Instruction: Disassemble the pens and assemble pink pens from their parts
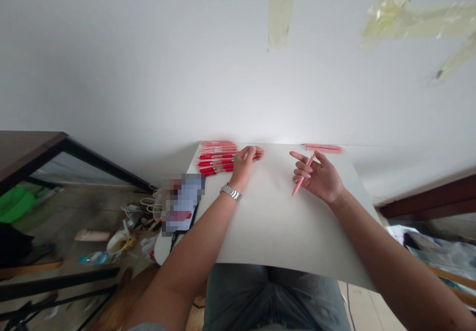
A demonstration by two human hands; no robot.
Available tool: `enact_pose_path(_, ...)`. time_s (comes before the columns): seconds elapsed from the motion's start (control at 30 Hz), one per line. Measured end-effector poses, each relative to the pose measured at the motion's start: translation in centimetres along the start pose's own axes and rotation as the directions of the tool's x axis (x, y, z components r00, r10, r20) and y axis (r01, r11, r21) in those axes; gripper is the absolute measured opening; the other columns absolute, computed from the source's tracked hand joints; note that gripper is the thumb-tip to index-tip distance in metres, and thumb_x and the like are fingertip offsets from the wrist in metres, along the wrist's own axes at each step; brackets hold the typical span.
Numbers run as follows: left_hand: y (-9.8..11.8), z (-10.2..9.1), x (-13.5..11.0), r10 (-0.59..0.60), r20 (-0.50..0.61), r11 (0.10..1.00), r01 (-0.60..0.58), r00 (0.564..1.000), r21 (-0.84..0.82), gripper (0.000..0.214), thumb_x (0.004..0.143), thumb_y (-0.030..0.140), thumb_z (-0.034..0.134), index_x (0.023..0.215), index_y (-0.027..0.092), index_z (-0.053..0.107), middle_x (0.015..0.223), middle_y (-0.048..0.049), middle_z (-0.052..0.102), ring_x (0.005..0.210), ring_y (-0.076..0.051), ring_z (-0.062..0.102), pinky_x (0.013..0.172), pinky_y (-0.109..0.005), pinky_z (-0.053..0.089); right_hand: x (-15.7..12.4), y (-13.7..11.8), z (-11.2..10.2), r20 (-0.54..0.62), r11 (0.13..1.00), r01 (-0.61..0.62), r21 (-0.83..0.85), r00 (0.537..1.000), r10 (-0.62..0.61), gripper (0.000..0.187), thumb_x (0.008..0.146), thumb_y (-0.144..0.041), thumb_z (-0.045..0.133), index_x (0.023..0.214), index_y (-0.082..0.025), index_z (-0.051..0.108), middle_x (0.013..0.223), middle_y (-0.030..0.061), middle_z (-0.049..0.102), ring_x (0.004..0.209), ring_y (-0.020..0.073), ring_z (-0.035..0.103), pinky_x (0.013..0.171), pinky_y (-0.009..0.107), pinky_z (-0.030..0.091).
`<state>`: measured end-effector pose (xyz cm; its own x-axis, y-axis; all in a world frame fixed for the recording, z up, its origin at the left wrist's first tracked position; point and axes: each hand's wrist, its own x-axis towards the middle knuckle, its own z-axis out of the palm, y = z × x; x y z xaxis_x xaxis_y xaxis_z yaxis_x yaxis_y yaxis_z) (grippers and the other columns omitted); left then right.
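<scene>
Board (282, 222) — left hand (244, 165) at red pens (217, 157) — right hand (320, 179), pink pen (297, 186)

No words, brands or numbers can be read; anything on the red pens (217, 157) is too small to make out.

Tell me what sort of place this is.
Probably a makeshift indoor work corner, perhaps at home: a large white sheet, rows of red plastic pens, and yellowish tape strips on a white wall.
</scene>
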<state>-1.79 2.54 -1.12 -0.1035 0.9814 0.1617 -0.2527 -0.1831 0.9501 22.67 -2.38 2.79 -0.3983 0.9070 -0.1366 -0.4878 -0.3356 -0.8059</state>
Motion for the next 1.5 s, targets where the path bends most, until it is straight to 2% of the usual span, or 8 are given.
enact_pose_path(0.4,-0.1,0.0,0.0,0.007,0.008,1.000,-0.007,1.000,-0.001,0.039,0.091,0.055,0.069,0.089,0.017,0.077,0.093,-0.0099,0.078,0.087,-0.018,0.074,0.087,-0.034,0.059,1.2,-0.4,-1.0,-0.158,0.963,0.260,-0.069,0.950,-0.268,0.027,0.092,-0.035,0.059,0.113,-0.025,0.072,0.082,0.0016,0.054,0.072,0.0166,0.052,0.068,0.032,0.056)
enact_pose_path(0.6,-0.1,0.0,0.1,-0.002,0.006,1.000,0.002,1.000,-0.009,0.039,0.091,0.054,0.069,0.087,0.017,0.076,0.092,-0.0099,0.077,0.084,-0.018,0.073,0.085,-0.034,0.060,1.6,-0.1,-1.7,-0.246,0.842,0.445,-0.304,0.818,-0.521,0.027,0.089,-0.041,0.074,0.112,-0.026,0.074,0.110,0.0032,0.067,0.082,0.0135,0.059,0.074,0.029,0.056)
enact_pose_path(0.77,0.0,0.0,0.1,0.005,0.010,1.000,-0.004,1.000,-0.017,0.036,0.092,0.051,0.069,0.088,0.016,0.076,0.092,-0.0096,0.077,0.085,-0.018,0.073,0.085,-0.033,0.060,1.2,0.2,-2.6,-0.199,0.574,0.373,-0.729,0.687,-0.699,0.035,0.097,-0.051,0.064,0.116,-0.024,0.076,0.107,0.0060,0.067,0.086,0.0171,0.065,0.085,0.038,0.058)
enact_pose_path(0.87,0.1,0.1,0.0,0.005,0.009,1.000,-0.005,1.000,-0.016,0.035,0.092,0.050,0.068,0.088,0.016,0.076,0.092,-0.0096,0.077,0.085,-0.017,0.073,0.084,-0.032,0.060,1.0,-0.1,-3.2,-0.076,0.301,0.309,-0.902,0.573,-0.816,0.035,0.097,-0.050,0.063,0.117,-0.024,0.076,0.113,0.0085,0.060,0.084,0.0173,0.065,0.082,0.040,0.060)
enact_pose_path(0.97,0.1,0.1,0.0,0.002,0.006,1.000,-0.002,1.000,-0.015,0.035,0.092,0.050,0.069,0.088,0.016,0.076,0.092,-0.0096,0.077,0.084,-0.017,0.073,0.083,-0.032,0.060,1.0,-0.6,-3.7,0.136,-0.017,0.228,-0.974,0.518,-0.844,0.029,0.100,-0.041,0.060,0.117,-0.025,0.078,0.113,0.0113,0.062,0.101,0.0236,0.062,0.090,0.043,0.057)
enact_pose_path(1.07,0.1,0.1,0.0,-0.003,0.004,1.000,0.003,1.000,-0.018,0.035,0.092,0.050,0.068,0.088,0.016,0.076,0.092,-0.0097,0.077,0.084,-0.017,0.073,0.083,-0.032,0.059,1.1,-1.0,-4.1,0.232,-0.206,0.106,-0.973,0.466,-0.854,0.025,0.101,-0.036,0.060,0.114,-0.029,0.080,0.111,0.0112,0.068,0.107,0.0277,0.059,0.095,0.048,0.053)
enact_pose_path(1.27,0.2,0.2,0.0,-0.003,-0.003,1.000,0.003,1.000,-0.025,0.035,0.092,0.049,0.069,0.087,0.015,0.076,0.091,-0.0100,0.077,0.083,-0.017,0.073,0.083,-0.032,0.059,1.1,-1.3,-5.2,0.164,-0.179,0.027,-0.983,0.554,-0.816,0.031,0.103,-0.039,0.055,0.120,-0.026,0.078,0.112,0.0097,0.070,0.080,0.0189,0.065,0.070,0.034,0.052)
enact_pose_path(1.5,0.1,0.0,0.0,-0.002,0.000,1.000,0.002,1.000,-0.015,0.036,0.092,0.051,0.069,0.089,0.016,0.077,0.092,-0.0104,0.077,0.085,-0.017,0.073,0.084,-0.033,0.059,1.4,-1.5,-5.6,0.161,-0.190,0.003,-0.982,0.550,-0.819,0.029,0.102,-0.032,0.053,0.120,-0.025,0.075,0.119,0.0108,0.071,0.092,0.0227,0.071,0.080,0.037,0.057)
